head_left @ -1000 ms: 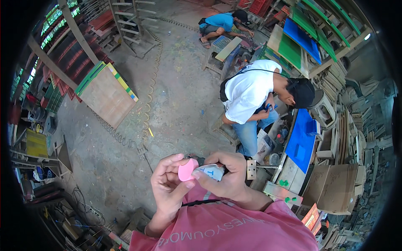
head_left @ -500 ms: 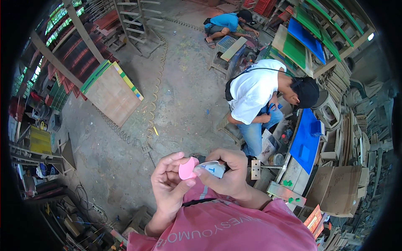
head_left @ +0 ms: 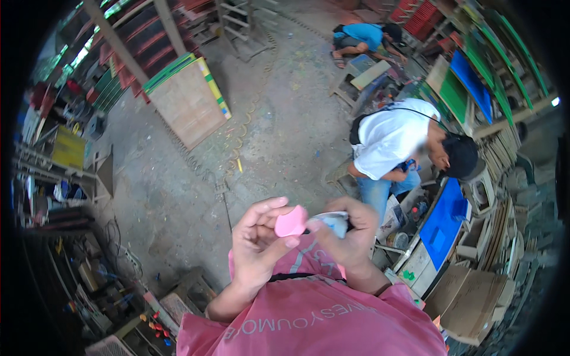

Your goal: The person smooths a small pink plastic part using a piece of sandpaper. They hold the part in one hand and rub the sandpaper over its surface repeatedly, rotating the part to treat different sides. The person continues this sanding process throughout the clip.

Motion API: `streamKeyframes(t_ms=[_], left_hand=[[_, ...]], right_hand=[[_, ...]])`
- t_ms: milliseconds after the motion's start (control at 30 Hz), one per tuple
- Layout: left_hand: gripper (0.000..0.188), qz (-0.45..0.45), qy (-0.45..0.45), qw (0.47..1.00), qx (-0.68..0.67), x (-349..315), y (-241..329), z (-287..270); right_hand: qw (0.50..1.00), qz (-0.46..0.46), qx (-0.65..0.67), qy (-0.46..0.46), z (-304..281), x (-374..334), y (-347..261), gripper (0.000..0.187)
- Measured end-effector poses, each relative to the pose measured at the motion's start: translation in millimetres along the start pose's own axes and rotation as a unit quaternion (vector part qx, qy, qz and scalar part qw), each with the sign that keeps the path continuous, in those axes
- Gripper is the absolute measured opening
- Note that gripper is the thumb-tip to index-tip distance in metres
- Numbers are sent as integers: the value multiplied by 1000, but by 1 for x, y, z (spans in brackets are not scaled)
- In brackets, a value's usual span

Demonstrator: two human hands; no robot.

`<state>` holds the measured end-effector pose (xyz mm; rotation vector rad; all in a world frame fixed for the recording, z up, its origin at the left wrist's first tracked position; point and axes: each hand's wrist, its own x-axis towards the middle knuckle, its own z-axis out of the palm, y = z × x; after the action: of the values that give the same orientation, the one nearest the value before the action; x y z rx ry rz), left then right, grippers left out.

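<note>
Close to our chest, we hold a small pink piece [head_left: 291,221] between the thumb and fingers of our left hand [head_left: 258,249]. It looks light and stiff, maybe plastic, with a smooth face that could slip, so we judge a pinch on its edges is the safe way to take it. Our right hand [head_left: 350,237] is clenched around a pale blue-grey thing [head_left: 329,221], which touches the pink piece or sits just beside it; we cannot tell what it is. It also seems light, and a full grasp looks enough. Compared with a second ago, both hands keep the same grips and the pink piece stays between them. Only the view shifts a little: the person in white [head_left: 389,145] now sits further right.
</note>
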<state>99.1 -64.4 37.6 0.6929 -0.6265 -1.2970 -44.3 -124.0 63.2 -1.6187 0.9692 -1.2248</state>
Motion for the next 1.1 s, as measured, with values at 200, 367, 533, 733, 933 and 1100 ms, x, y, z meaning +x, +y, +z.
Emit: streamKeyframes(t_ms=[200,367,533,733,933,1100], left_hand=[[53,-7,-7,1000,-25,-4,2,-10],[54,0,-9,1000,-15,-6,7,-14],[55,11,-13,1000,6,-7,10,-15],[56,27,-10,1000,-6,-5,9,-21],[57,40,-13,998,36,-9,12,-27],[55,46,-9,999,26,-9,13,-28]], right_hand=[[1000,-6,17,7,2,-1,1,18],[998,-43,-19,-36,13,-1,-2,19],[1000,0,-22,-10,21,2,-10,21],[998,-29,-20,-61,27,-9,-11,21],[999,-26,-28,-1,34,-2,-13,22],[997,-47,-31,-59,32,-9,-10,22]])
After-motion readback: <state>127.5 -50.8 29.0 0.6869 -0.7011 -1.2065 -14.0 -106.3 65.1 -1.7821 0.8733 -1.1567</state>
